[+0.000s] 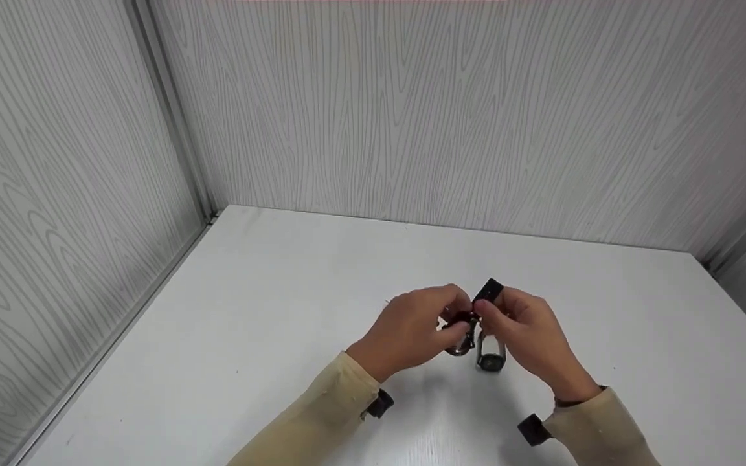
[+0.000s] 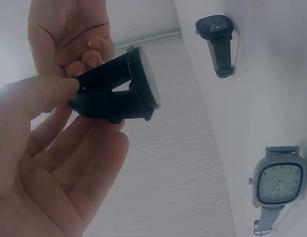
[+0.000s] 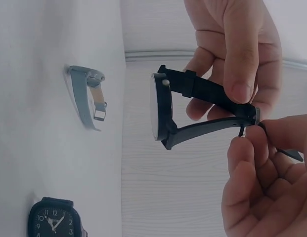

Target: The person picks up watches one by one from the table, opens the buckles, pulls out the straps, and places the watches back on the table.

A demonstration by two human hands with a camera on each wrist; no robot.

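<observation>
Above the table, both hands hold a black wristwatch (image 3: 164, 108), its face turned down. My left hand (image 1: 408, 330) pinches its strap (image 2: 101, 106) between thumb and fingers close to the buckle, the other fingers loosely bent. At the buckle end, my right hand (image 1: 531, 333) grips the strap with bent fingers. Past those fingers sticks the strap's tip (image 3: 290, 155). The strap forms a narrow loop behind the case, partly covered by fingers. In the head view, the strap's dark end (image 1: 489, 291) rises beside the right thumb.
On the white table (image 1: 269, 310) lie a grey-blue watch (image 2: 279, 182) with a squarish dial and a black watch (image 3: 54, 219) with a rounded-square dial. Wood-grain panels (image 1: 412, 110) enclose the table. A small black block (image 1: 381, 402) hangs at each sleeve cuff.
</observation>
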